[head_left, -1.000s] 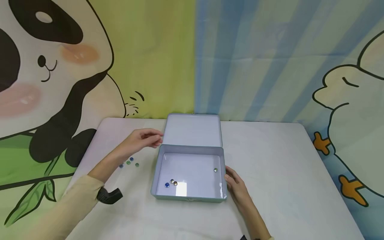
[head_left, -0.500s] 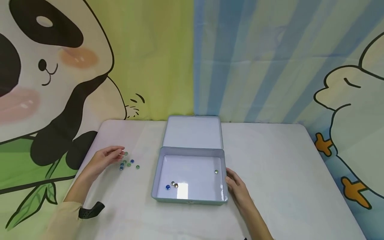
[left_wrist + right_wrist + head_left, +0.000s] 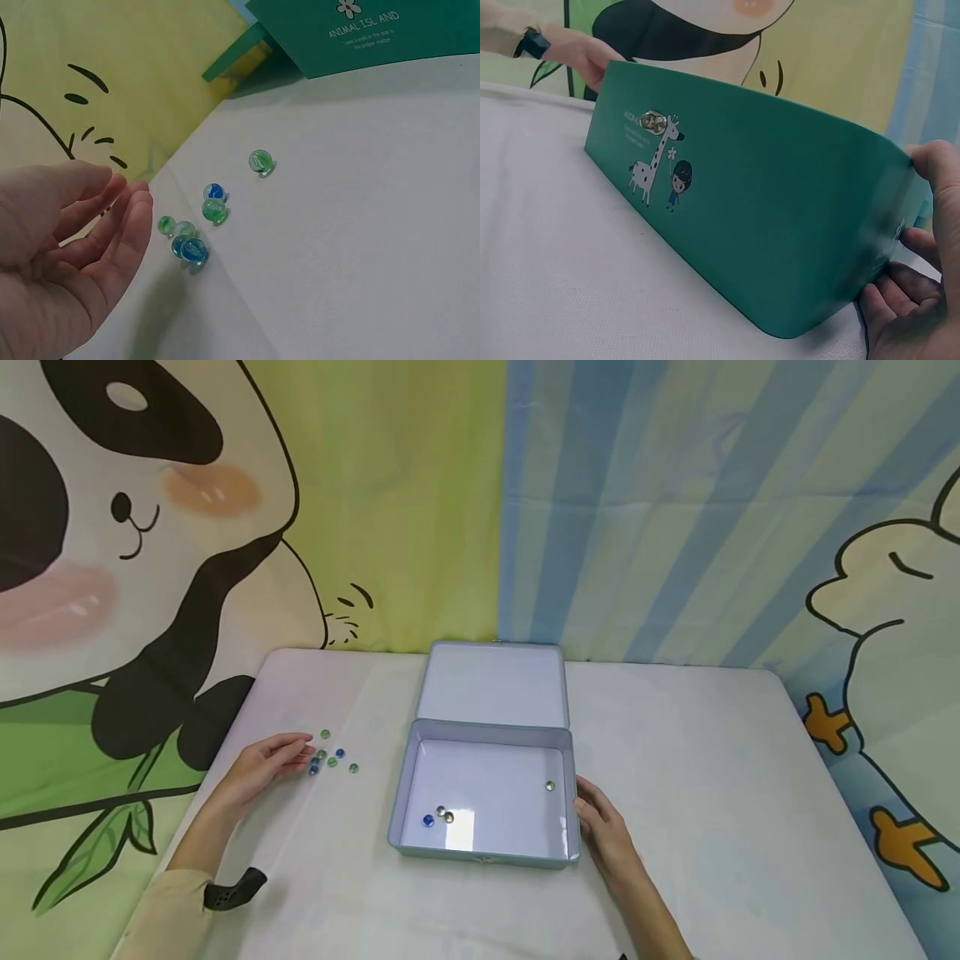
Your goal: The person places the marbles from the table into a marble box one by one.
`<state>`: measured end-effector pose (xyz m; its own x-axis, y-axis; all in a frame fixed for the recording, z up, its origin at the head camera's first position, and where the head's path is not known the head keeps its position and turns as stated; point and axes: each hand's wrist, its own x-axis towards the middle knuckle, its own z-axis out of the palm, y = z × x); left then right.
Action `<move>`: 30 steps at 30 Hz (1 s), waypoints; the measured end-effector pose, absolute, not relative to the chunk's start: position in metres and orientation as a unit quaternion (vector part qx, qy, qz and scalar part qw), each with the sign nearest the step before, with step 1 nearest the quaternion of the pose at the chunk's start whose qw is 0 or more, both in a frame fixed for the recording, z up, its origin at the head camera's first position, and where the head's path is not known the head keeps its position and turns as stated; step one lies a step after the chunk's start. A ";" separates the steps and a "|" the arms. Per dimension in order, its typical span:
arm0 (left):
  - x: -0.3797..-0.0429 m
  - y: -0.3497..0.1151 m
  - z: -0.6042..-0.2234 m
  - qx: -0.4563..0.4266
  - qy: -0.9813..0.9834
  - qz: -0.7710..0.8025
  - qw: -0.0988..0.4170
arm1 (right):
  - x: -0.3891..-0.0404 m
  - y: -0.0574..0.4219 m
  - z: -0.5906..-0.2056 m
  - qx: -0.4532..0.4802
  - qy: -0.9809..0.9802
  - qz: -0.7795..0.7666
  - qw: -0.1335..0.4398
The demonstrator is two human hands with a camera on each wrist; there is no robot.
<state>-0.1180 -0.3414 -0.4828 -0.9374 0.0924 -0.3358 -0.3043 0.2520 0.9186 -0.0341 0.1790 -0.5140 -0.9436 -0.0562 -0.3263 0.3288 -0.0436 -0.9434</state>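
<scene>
My left hand (image 3: 264,767) is over the table's left part, fingers loosely bent with nothing visible between them. Its fingertips are right beside a loose cluster of green and blue glass marbles (image 3: 214,211) in the left wrist view. A green tin box (image 3: 727,187) sits mid-table with its lid (image 3: 495,683) folded back, showing a pale inside. In it lie a blue marble (image 3: 428,820), two clear brownish marbles (image 3: 448,817) close together, and a green marble (image 3: 550,785) near the right wall. My right hand (image 3: 609,831) holds the box's right side, one digit at the rim, other fingers bent against the wall.
The white table (image 3: 697,777) reaches back to a curtain (image 3: 645,510) printed with a panda and a bird. A black strap (image 3: 236,890) is on the left wrist. In the right wrist view, a metal clasp (image 3: 654,121) shows on the box's front.
The left hand has moved left from the box's upper left corner to the marbles, staying nearly still over the last half second. The right hand stays at the box; the head view shifts slightly.
</scene>
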 end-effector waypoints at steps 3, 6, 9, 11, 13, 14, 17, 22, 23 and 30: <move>-0.119 -0.342 -0.485 -0.067 0.783 0.599 0.151 | -0.034 0.180 -0.516 0.100 0.678 -0.715 0.136; -0.120 -0.343 -0.486 -0.061 0.801 0.580 0.134 | -0.035 0.180 -0.517 0.100 0.680 -0.714 0.137; -0.122 -0.343 -0.486 -0.059 0.822 0.553 0.119 | -0.036 0.181 -0.517 0.102 0.678 -0.715 0.138; -0.123 -0.344 -0.487 -0.060 0.833 0.538 0.115 | -0.036 0.181 -0.516 0.103 0.678 -0.715 0.138; -0.122 -0.344 -0.490 -0.062 0.847 0.516 0.109 | -0.036 0.181 -0.516 0.104 0.676 -0.716 0.139; -0.121 -0.344 -0.491 -0.062 0.856 0.501 0.106 | -0.036 0.180 -0.516 0.104 0.676 -0.716 0.139; -0.117 -0.343 -0.494 -0.072 0.882 0.456 0.092 | -0.036 0.180 -0.515 0.101 0.676 -0.716 0.138; -0.109 -0.336 -0.499 -0.072 0.907 0.409 0.075 | -0.035 0.180 -0.514 0.105 0.677 -0.717 0.131; -0.107 -0.334 -0.499 -0.073 0.909 0.405 0.072 | -0.035 0.180 -0.514 0.107 0.677 -0.716 0.131; -0.100 -0.326 -0.497 -0.070 0.925 0.370 0.058 | -0.035 0.179 -0.514 0.106 0.672 -0.721 0.133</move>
